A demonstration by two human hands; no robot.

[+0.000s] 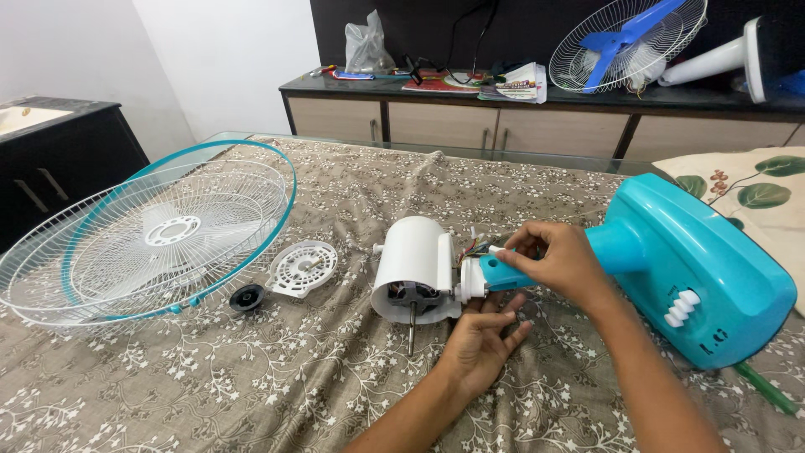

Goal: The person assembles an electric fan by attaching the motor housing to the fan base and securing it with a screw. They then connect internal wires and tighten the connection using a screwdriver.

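A dismantled table fan lies on a floral cloth point(277, 369). Its white motor housing point(412, 267) rests with the shaft pointing toward me, coloured wires showing at its joint. My right hand point(560, 262) grips the teal neck point(503, 273) where it meets the motor, fingers pinching a small white part on top. My left hand point(480, 340) lies palm up under the neck, touching it from below. The teal base point(700, 268) with white buttons lies on its side to the right.
Two white wire grilles with a teal rim point(147, 239) are stacked at the left. A white round cover point(302, 268) and a black cap point(247, 297) lie beside them. Another fan point(625, 42) rests on the far cabinet. A leaf-print pillow point(750, 197) sits at right.
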